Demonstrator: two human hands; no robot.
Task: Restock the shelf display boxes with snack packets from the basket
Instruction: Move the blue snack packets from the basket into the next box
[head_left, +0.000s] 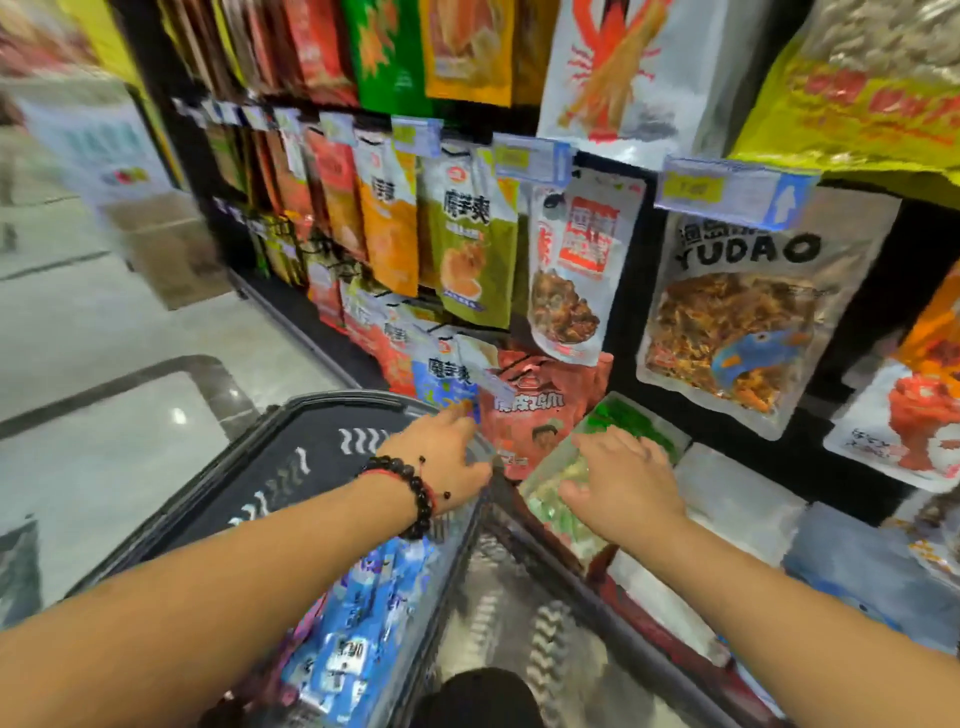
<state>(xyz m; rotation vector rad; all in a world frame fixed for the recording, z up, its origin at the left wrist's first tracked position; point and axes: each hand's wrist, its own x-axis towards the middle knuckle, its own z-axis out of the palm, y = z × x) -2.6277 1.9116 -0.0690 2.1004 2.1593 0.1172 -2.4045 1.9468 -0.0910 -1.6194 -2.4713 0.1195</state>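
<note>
1. Display box (613, 447): low on the shelf, right of the basket. Clear-walled, green-printed at the far end; holds pale green and yellow snack packets (558, 491). Long axis runs from near-left to far-right, far end pointing in toward the shelf back. Its near end is hidden behind the basket rim.
2. Right hand (621, 480): laid palm-down on top of the box and packets, fingers spread and fairly straight, thumb out to the left. It covers the middle of the box; whether anything is pinched under the palm, cannot tell.
3. Left hand (449, 452): reaches forward over the far rim of the basket, fingers extended toward a blue packet (447, 382) on the low shelf, fingertips at or touching its lower edge; contact blurred. A dark bead bracelet (413, 488) and red cord circle the wrist.
4. Basket (291, 467): dark plastic, below both arms. Blue snack packets (358, 629) lie in a heap inside, print unreadable, partly hidden by the left forearm.
5. Red-orange packet (535, 421) stands between the two hands.
6. Hanging above: a "YUDAO" pouch (743, 322), cut across the top by a price tag (737, 189).
7. Left of frame smeared by motion blur.
</note>
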